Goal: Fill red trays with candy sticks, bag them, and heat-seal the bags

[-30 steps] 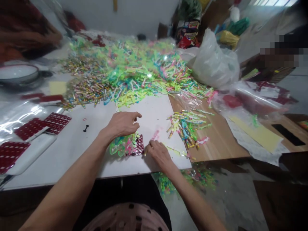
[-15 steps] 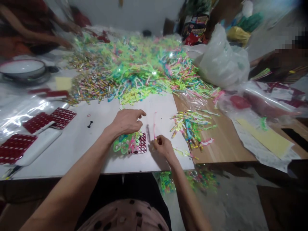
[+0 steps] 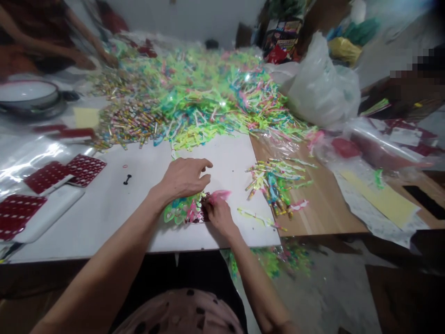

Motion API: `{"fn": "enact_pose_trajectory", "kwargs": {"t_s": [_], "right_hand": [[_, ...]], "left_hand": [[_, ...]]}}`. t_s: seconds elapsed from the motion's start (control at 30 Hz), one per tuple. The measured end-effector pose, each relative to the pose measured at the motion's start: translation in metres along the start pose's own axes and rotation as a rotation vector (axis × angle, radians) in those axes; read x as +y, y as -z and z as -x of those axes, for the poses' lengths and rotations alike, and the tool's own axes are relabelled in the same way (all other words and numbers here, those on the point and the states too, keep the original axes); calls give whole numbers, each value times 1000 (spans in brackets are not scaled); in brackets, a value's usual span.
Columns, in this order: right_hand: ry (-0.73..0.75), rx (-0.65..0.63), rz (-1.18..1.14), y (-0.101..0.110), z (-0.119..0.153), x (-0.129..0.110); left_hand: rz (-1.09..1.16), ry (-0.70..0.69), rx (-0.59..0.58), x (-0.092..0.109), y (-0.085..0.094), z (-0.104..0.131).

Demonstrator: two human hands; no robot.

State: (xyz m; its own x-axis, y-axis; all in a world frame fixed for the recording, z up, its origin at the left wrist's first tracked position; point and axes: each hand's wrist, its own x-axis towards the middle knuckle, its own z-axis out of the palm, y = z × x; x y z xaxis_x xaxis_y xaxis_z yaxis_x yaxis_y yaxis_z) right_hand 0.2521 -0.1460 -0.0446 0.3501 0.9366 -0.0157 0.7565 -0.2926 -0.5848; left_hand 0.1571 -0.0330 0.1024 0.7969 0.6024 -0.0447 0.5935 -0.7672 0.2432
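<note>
My left hand rests over a bunch of green and pink plastic pieces, its thumb and index finger apart and nothing between them. My right hand is closed at the dark red perforated card beside that bunch. A blurred pink plastic strip sticks out from its fingers, which hide most of the card. To the right, a single yellow-green strip lies on the white board. A loose pile of patterned sticks with coloured strips spreads over the wooden board's edge.
A large heap of coloured strips covers the table's back, with short patterned sticks at its left. Red perforated cards lie at left near a black dumbbell-shaped piece. A white plastic bag stands right. Another person's hand is far left.
My right hand has moved left and slightly up, bringing the pink strip from the bare board to the red card. My left hand has hardly moved.
</note>
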Motion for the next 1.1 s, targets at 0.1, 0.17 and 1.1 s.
{"fn": "enact_pose_trajectory", "kwargs": {"t_s": [0.1, 0.17, 1.1], "right_hand": [[-56, -32, 194, 1, 0, -26], [-64, -45, 267, 0, -2, -36], [44, 101, -66, 0, 25, 21]], "left_hand": [[13, -16, 0, 2, 2, 1], [-17, -8, -21, 4, 4, 1], [-25, -9, 31, 0, -1, 1]]}}
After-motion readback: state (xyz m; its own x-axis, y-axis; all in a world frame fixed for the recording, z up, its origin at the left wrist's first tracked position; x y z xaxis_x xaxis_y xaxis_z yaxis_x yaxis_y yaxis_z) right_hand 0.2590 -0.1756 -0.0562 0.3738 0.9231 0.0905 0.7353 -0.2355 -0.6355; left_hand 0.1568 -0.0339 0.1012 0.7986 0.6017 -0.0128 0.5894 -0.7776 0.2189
